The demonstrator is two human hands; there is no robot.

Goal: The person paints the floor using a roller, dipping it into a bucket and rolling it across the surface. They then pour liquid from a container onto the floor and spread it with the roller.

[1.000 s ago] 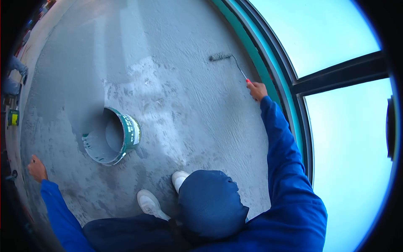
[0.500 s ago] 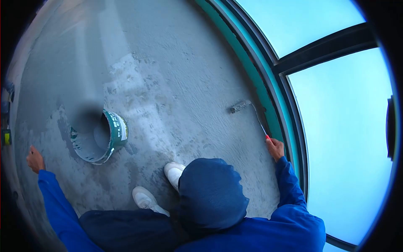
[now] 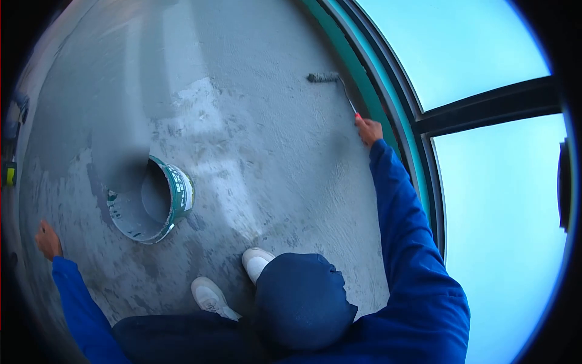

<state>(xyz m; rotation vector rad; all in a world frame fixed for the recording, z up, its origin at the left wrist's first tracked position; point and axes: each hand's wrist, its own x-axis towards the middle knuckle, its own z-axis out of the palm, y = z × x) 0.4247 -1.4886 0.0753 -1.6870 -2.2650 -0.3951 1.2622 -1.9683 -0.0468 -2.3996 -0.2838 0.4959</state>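
Observation:
My right hand [image 3: 368, 129] is wrapped round the red handle of a paint roller [image 3: 323, 77]. The roller's fuzzy, grey-coated sleeve lies on the wet-looking grey floor [image 3: 273, 127], near the green strip along the window. Out at the far left, my left hand [image 3: 48, 240] is held in a loose fist, with nothing visible in it. Between my hands stands a green bucket [image 3: 182, 193] with white lettering and a coating-smeared inner wall. A dark blurred patch covers part of its opening.
A dark window frame [image 3: 424, 124] with bright panes runs down the right side, above a green strip [image 3: 379, 109]. My white shoes [image 3: 209, 295] stand on the patchy floor below the bucket. A yellow-green item [image 3: 9, 175] sits at the far left edge.
My right arm has stretched forward, carrying the roller farther up the floor and slightly left. The left hand stays closed and has dropped slightly in view. The camera view has shifted a little.

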